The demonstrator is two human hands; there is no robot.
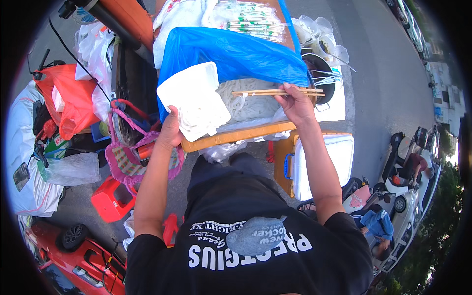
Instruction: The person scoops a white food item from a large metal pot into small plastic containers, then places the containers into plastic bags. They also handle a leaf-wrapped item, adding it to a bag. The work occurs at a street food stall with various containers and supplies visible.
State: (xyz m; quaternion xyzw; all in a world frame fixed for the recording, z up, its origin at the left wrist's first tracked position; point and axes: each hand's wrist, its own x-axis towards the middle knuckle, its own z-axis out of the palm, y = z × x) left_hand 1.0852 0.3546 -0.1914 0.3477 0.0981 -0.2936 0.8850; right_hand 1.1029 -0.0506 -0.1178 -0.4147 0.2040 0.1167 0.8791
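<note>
My left hand (172,127) grips the side of an open white foam takeaway box (190,83), tilted over the left part of a noodle bin. White rice noodles (201,118) lie in the half of the box nearer me. Between the fingers of my right hand (295,101) is a pair of long wooden chopsticks (258,93), pointing left, with a scrap of noodle clinging near their tips. Below them a heap of white noodles (254,105) fills the bin, whose front rim (239,136) is orange-brown. A blue plastic sheet (236,51) is folded back over its far side.
Wrapped disposable chopsticks (254,22) and a white towel (180,22) lie beyond the bin. At right are a dark pot (320,73), plastic tubs (324,25) and a white-lidded box (324,166). A pink basket (125,158) and red stool (112,199) stand left. People sit at lower right.
</note>
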